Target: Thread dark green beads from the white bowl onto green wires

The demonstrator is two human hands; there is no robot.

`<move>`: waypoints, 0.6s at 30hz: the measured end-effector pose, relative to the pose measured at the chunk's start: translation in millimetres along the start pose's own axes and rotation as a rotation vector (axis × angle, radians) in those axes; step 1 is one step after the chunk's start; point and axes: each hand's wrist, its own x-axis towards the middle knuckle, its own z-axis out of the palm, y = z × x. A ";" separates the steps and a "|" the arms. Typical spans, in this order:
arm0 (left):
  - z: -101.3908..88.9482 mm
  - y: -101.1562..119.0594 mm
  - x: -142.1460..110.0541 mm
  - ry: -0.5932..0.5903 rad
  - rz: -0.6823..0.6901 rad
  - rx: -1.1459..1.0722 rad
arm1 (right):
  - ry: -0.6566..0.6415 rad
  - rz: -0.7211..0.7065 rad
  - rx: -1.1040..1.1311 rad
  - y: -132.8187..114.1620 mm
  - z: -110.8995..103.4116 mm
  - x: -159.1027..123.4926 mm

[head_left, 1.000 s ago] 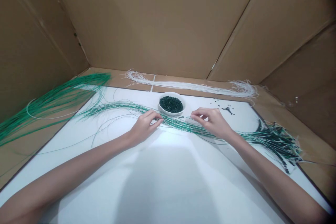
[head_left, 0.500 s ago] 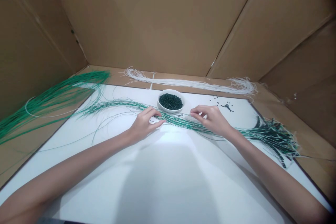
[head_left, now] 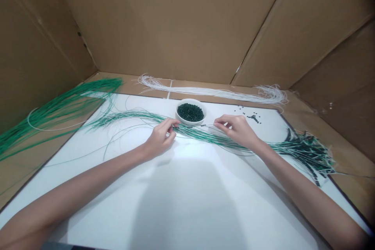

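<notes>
A thin pale string point(head_left: 209, 125) with small groups of dark green beads point(head_left: 203, 125) on it runs between my hands. My right hand point(head_left: 238, 129) pinches the string between thumb and fingertips, to the right of the bowl. At the other end, my left hand point(head_left: 160, 136) is closed in a pinch on the beaded string, just below the bowl's left side. Beneath both hands lies a long bundle of green strings point(head_left: 137, 115). Behind them a white bowl point(head_left: 191, 122) holds many dark green beads point(head_left: 190, 112).
Loose dark beads point(head_left: 253, 117) are scattered at the back right of the white board point(head_left: 187, 203). Beaded strand ends point(head_left: 310, 152) pile up at the right. More green strings point(head_left: 67, 103) lie left, white strings point(head_left: 213, 93) behind. Cardboard walls point(head_left: 175, 23) surround the board.
My left thumb has closed toward its fingers, where it stood apart before. The right hand has shifted slightly right, and the string between the hands looks straighter.
</notes>
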 end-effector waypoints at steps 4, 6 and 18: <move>-0.2 1.8 1.2 0.024 -0.016 -0.018 | 0.004 0.009 -0.014 0.5 -1.2 0.6; 0.5 2.3 1.5 0.028 -0.030 -0.044 | 0.011 0.015 -0.015 2.0 -1.9 0.8; -1.1 7.2 2.3 -0.005 0.125 0.110 | -0.013 -0.017 0.025 -8.4 -0.8 -2.5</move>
